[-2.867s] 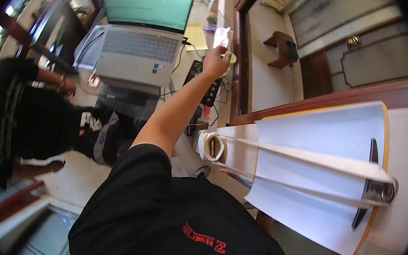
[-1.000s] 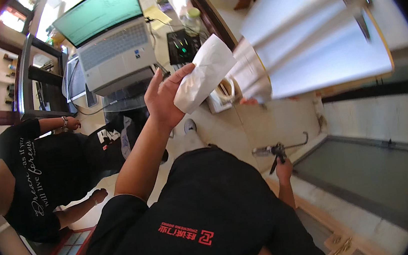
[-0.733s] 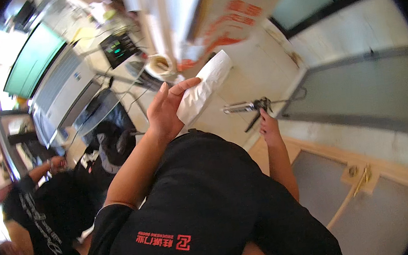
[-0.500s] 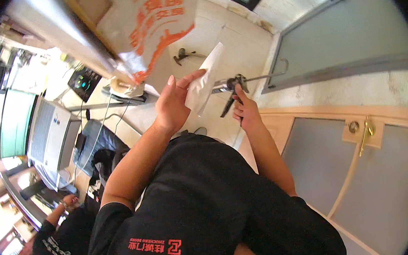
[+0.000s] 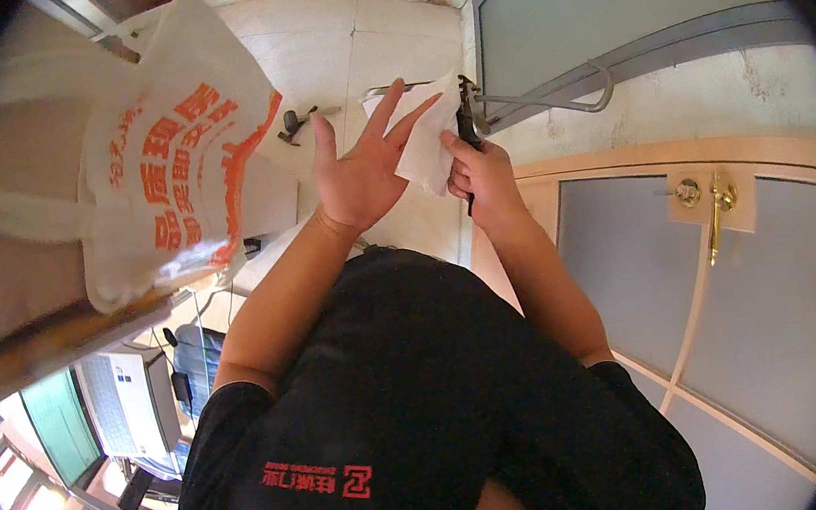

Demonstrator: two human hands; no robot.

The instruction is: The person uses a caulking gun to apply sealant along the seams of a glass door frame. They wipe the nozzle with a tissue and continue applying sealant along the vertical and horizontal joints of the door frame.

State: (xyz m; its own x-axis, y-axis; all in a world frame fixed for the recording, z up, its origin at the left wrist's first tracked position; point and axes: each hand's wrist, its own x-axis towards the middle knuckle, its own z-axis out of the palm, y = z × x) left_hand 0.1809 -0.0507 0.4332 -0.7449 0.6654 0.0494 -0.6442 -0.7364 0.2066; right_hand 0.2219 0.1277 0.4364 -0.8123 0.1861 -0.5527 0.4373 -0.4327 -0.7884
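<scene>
Up front, a white paper sheet [image 5: 427, 142] sits between both hands, above the pale floor tiles [image 5: 374, 47]. Left hand [image 5: 358, 165] lies flat against it, fingers [image 5: 390, 111] spread open. Right hand [image 5: 481, 171] is clenched around a dark caulking gun [image 5: 522, 106], touching the sheet's edge. Just left hangs a white bag with orange print [image 5: 171, 161].

White tissue sheet [image 5: 430, 137], plain, at 12 o'clock. White bag [image 5: 170, 156] with orange lettering, 10 o'clock. Black shirt [image 5: 426, 414], small red print, 6 o'clock. Grey-silver caulking gun frame [image 5: 541, 99], black grip, 1 o'clock. Brass door handle [image 5: 714, 205], 3 o'clock. Cream floor tiles [image 5: 342, 31].
</scene>
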